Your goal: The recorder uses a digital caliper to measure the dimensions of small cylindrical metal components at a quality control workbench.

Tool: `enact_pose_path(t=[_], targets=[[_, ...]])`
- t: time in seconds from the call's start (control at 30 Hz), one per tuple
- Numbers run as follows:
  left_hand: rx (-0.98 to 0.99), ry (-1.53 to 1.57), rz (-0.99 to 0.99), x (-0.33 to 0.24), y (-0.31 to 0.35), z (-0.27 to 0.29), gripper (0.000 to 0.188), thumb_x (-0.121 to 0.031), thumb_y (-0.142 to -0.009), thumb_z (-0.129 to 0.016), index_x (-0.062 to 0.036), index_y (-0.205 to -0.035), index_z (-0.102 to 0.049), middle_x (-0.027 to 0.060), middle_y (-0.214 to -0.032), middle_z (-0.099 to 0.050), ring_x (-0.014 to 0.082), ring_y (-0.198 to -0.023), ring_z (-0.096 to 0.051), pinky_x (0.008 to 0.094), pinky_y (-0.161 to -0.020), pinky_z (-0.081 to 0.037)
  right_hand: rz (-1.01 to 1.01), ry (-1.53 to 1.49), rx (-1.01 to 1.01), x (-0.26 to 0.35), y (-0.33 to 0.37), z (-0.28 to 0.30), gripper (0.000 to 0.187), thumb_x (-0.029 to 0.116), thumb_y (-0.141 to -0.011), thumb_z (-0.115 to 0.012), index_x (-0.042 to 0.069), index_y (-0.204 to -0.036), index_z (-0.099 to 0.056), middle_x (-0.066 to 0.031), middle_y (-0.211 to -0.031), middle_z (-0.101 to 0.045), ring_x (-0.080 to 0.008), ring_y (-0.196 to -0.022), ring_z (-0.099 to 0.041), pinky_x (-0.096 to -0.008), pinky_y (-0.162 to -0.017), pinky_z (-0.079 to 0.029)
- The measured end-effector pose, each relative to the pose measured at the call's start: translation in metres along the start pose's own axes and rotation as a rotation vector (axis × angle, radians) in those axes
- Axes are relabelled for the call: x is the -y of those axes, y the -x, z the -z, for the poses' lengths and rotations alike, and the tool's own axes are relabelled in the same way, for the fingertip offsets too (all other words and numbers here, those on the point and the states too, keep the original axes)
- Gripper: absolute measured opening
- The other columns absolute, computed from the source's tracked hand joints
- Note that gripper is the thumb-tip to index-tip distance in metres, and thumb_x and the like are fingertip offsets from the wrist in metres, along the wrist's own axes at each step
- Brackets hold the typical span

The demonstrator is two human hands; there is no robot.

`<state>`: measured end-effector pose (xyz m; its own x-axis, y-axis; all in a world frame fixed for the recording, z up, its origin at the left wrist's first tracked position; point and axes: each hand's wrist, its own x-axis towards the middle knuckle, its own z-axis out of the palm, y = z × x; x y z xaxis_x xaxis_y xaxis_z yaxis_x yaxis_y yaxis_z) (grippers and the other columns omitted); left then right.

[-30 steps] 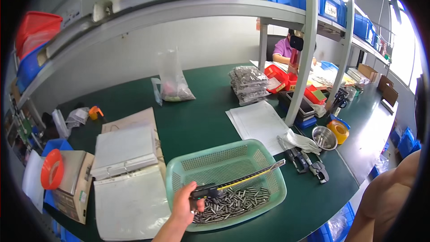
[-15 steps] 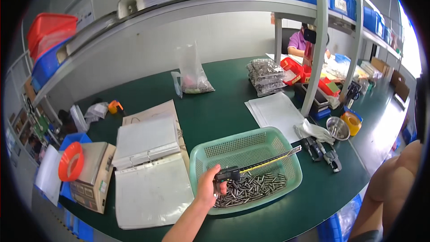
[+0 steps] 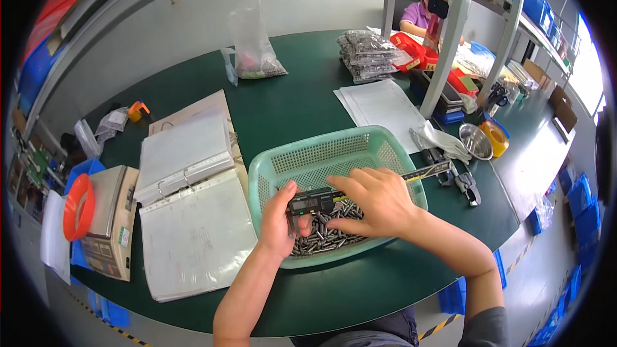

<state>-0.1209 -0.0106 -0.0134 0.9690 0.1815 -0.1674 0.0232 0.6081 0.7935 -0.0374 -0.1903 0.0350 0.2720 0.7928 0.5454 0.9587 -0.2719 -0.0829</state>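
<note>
On the green table (image 3: 289, 109), the left hand (image 3: 277, 222) grips the caliper (image 3: 321, 200) over the basket (image 3: 321, 154); the right hand (image 3: 376, 202), fingers curled, reaches among pins (image 3: 321, 239). Best keep the caliper steady and level.

A: So checking out your setup from the head view. Your left hand (image 3: 277, 225) and right hand (image 3: 376, 200) are both bare: no gloves, no rings, no watch or wristband that I can spot.

B: Yeah, and your forearms are uncovered all the way down to the frame edge on the left side.

A: On the right there's a bit of grey sleeve (image 3: 485, 329) at the bottom, short-sleeve by the look of it, plain, no print showing.

B: Fingernails look short and plain too, though they're pretty small from up here.
</note>
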Motion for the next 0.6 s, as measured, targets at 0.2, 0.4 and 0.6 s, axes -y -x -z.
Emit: enact_pose_path(t=[0.2, 0.4, 0.6], targets=[[0.136, -0.033, -0.046, 0.004, 0.002, 0.005, 0.047, -0.044, -0.093, -0.04, -0.0002, -0.102, -0.055, 0.0108, -0.08, -0.062, 0.0201, -0.074, -0.062, 0.0334, -0.067, -0.05, -0.132, 0.001, -0.2, -0.028, 0.011, -0.011, 0.041, 0.042, -0.063, -0.078, 0.008, -0.078, -0.062, -0.0056, -0.061, -0.055, -0.0248, -0.052, -0.056, -0.0338, -0.047, -0.041], [0.086, -1.813, -0.526, 0.021, 0.014, -0.003, 0.019, -0.014, -0.077, -0.063, -0.0067, -0.094, -0.067, 0.0098, -0.082, -0.058, 0.0292, -0.078, -0.058, 0.0388, -0.072, -0.047, -0.55, -0.032, -0.273, -0.04, 0.015, -0.014, 0.04, 0.037, -0.064, -0.079, 0.004, -0.082, -0.063, -0.0067, -0.06, -0.057, -0.0196, -0.05, -0.056, -0.0311, -0.047, -0.043], [0.202, -1.91, -0.508, 0.02, 0.007, -0.012, 0.011, -0.011, -0.072, -0.066, -0.005, -0.082, -0.067, 0.008, -0.074, -0.057, 0.029, -0.076, -0.057, 0.0398, -0.069, -0.047, -0.454, -0.048, -0.286, -0.044, 0.022, -0.018, 0.042, 0.036, -0.06, -0.081, 0.003, -0.079, -0.064, -0.007, -0.067, -0.061, -0.0217, -0.054, -0.059, -0.0306, -0.051, -0.046]])
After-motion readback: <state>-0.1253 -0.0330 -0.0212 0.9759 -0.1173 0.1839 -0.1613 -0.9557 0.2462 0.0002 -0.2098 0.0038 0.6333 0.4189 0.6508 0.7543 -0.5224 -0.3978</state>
